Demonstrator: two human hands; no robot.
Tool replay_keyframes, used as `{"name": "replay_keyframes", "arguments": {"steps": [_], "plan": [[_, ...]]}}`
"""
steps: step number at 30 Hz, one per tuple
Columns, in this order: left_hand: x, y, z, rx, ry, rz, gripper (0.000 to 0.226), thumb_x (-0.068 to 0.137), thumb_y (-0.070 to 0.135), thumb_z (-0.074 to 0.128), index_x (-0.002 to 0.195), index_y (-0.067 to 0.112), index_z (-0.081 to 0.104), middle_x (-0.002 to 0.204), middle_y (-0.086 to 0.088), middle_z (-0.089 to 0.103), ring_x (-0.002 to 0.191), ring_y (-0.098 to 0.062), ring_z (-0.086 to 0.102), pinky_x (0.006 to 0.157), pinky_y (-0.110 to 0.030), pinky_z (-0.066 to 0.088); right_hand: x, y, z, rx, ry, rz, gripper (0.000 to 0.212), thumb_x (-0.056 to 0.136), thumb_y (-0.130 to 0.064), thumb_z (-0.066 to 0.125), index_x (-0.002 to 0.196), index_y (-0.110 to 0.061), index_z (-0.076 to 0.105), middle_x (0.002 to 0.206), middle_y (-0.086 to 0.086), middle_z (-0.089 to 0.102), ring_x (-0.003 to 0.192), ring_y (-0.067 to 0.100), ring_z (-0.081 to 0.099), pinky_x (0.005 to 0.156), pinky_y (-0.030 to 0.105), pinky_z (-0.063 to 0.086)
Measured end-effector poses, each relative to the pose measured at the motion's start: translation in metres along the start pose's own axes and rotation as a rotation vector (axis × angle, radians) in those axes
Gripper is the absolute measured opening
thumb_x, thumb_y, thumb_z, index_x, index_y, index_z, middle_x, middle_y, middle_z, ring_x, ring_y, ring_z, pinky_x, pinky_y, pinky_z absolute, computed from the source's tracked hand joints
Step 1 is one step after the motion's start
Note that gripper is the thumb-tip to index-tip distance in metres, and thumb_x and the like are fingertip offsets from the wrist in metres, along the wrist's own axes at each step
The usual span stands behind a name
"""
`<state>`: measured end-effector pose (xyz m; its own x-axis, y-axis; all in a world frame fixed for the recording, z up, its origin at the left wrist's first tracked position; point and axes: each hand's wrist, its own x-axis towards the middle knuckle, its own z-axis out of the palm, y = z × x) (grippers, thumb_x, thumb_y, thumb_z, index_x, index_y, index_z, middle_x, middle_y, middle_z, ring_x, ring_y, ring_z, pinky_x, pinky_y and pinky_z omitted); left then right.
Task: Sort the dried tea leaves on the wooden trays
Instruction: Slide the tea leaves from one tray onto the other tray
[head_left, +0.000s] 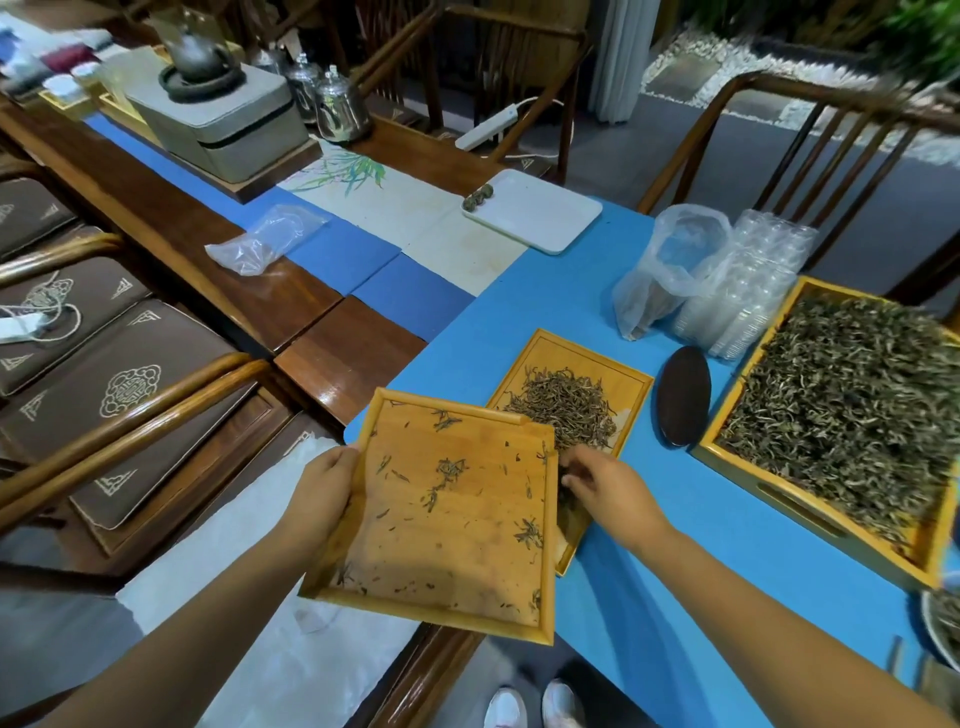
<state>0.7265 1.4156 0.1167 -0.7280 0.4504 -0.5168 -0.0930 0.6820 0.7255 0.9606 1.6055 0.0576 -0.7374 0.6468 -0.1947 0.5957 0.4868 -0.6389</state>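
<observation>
My left hand grips the left edge of a nearly bare wooden tray, held tilted above the table's near corner; a few stray tea leaves cling to it. Its right edge overlaps a second wooden tray lying on the blue cloth with a heap of dried leaves. My right hand reaches over that tray just behind the lifted tray's right edge, fingers curled down among leaves; whether they pinch any I cannot tell. A large wooden tray at the right is full of dried leaves.
A dark oval scoop lies between the two resting trays. Behind are clear plastic bags, stacked plastic cups, a white tray with tea balls, a kettle stand. Chairs flank the table; a bowl of leaves shows at right.
</observation>
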Motion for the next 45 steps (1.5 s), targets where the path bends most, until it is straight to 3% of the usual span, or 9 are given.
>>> {"name": "replay_keyframes", "arguments": {"steps": [8, 12, 16, 23, 29, 33, 36, 38, 45], "plan": [[0.006, 0.032, 0.042, -0.002, -0.014, 0.067, 0.034, 0.097, 0.030, 0.041, 0.075, 0.018, 0.063, 0.068, 0.001, 0.063, 0.063, -0.015, 0.059, 0.052, -0.026, 0.040, -0.033, 0.029, -0.017, 0.096, 0.092, 0.107, 0.017, 0.090, -0.016, 0.056, 0.107, -0.017, 0.056, 0.106, 0.002, 0.058, 0.096, 0.018, 0.057, 0.075, 0.025, 0.037], [0.006, 0.049, 0.073, 0.038, -0.088, 0.120, 0.033, 0.098, 0.032, 0.040, 0.088, 0.017, 0.068, 0.088, -0.007, 0.070, 0.076, -0.019, 0.064, 0.059, -0.029, 0.046, -0.065, 0.064, -0.032, 0.055, 0.144, 0.238, 0.023, 0.092, -0.022, 0.054, 0.115, -0.016, 0.055, 0.117, 0.002, 0.057, 0.108, 0.019, 0.056, 0.083, 0.025, 0.039], [0.003, 0.068, 0.112, 0.033, -0.182, 0.128, 0.036, 0.097, 0.029, 0.043, 0.102, 0.004, 0.067, 0.099, -0.023, 0.069, 0.092, -0.039, 0.065, 0.085, -0.051, 0.053, -0.107, 0.099, -0.053, 0.025, 0.185, 0.338, 0.024, 0.092, -0.023, 0.055, 0.116, -0.017, 0.055, 0.117, 0.001, 0.058, 0.110, 0.018, 0.055, 0.089, 0.028, 0.042], [-0.008, 0.086, 0.185, 0.034, -0.299, 0.240, 0.028, 0.099, 0.028, 0.042, 0.101, 0.014, 0.066, 0.084, 0.003, 0.067, 0.074, -0.007, 0.060, 0.060, -0.021, 0.042, -0.181, 0.146, -0.085, -0.013, 0.281, 0.485, 0.025, 0.092, -0.023, 0.055, 0.116, -0.016, 0.055, 0.118, 0.001, 0.058, 0.114, 0.018, 0.052, 0.091, 0.029, 0.039], [-0.031, 0.100, 0.237, 0.082, -0.444, 0.222, 0.032, 0.100, 0.032, 0.040, 0.099, 0.016, 0.068, 0.088, -0.006, 0.072, 0.082, -0.023, 0.067, 0.064, -0.029, 0.050, -0.234, 0.167, -0.094, -0.055, 0.369, 0.638, 0.022, 0.091, -0.025, 0.055, 0.112, -0.018, 0.056, 0.112, 0.002, 0.059, 0.107, 0.023, 0.053, 0.082, 0.034, 0.042], [-0.046, 0.103, 0.268, 0.127, -0.515, 0.256, 0.033, 0.099, 0.033, 0.040, 0.087, 0.019, 0.067, 0.080, -0.004, 0.074, 0.078, -0.021, 0.068, 0.069, -0.035, 0.054, -0.260, 0.177, -0.093, -0.128, 0.409, 0.741, 0.025, 0.089, -0.026, 0.056, 0.113, -0.017, 0.054, 0.114, 0.005, 0.054, 0.109, 0.026, 0.049, 0.085, 0.037, 0.045], [-0.055, 0.100, 0.284, 0.167, -0.560, 0.292, 0.035, 0.100, 0.034, 0.038, 0.085, 0.017, 0.066, 0.069, 0.014, 0.072, 0.072, -0.003, 0.067, 0.071, -0.032, 0.048, -0.273, 0.182, -0.089, -0.143, 0.412, 0.845, 0.031, 0.089, -0.028, 0.057, 0.116, -0.015, 0.051, 0.117, 0.009, 0.050, 0.111, 0.027, 0.046, 0.086, 0.037, 0.046], [-0.059, 0.099, 0.294, 0.171, -0.583, 0.276, 0.039, 0.098, 0.037, 0.038, 0.091, 0.009, 0.064, 0.082, -0.004, 0.066, 0.080, -0.016, 0.061, 0.080, -0.035, 0.045, -0.278, 0.184, -0.085, -0.136, 0.411, 0.891, 0.033, 0.088, -0.031, 0.058, 0.115, -0.014, 0.050, 0.116, 0.010, 0.049, 0.109, 0.028, 0.046, 0.085, 0.038, 0.046], [-0.073, 0.089, 0.320, 0.202, -0.568, 0.248, 0.033, 0.098, 0.038, 0.040, 0.073, 0.023, 0.055, 0.041, 0.011, 0.039, 0.036, -0.007, 0.034, 0.044, -0.024, 0.025, -0.283, 0.183, -0.069, -0.065, 0.396, 0.981, 0.049, 0.089, -0.035, 0.056, 0.128, -0.013, 0.037, 0.128, 0.013, 0.040, 0.113, 0.034, 0.045, 0.087, 0.042, 0.047]]}}
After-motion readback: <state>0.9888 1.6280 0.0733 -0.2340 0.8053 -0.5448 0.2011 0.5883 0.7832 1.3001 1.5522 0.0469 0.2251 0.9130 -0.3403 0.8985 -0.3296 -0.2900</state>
